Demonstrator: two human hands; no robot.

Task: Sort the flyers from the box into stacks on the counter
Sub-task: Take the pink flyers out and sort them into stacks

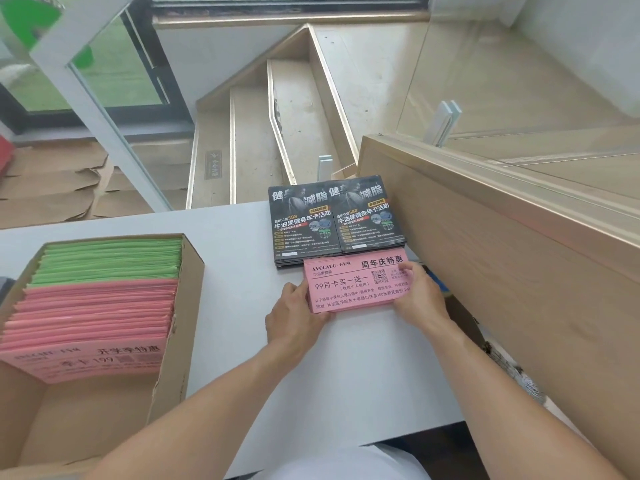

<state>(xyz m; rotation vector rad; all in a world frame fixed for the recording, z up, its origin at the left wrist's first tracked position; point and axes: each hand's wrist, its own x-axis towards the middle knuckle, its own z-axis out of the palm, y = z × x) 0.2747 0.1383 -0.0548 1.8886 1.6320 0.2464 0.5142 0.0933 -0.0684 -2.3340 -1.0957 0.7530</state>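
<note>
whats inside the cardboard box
The cardboard box holds green flyers at the far end and pink flyers nearer, packed on edge. The near end shows bare floor. Their lower parts and any print on the green ones are hidden.

We see a smooth, matt pale-grey worktop (242, 306). On it sits a box (180, 327) of plain brown corrugated cardboard, rough at its torn edge, packed with thin matt paper flyers, pink (93, 313) and green (110, 261). The pink stack (353, 289) we hold is the same uncoated paper. The dark flyers (336, 220) look coated, with a slight sheen. Beside us runs a light wood-grain panel (502, 271) topped by clear glass (519, 81).
</note>
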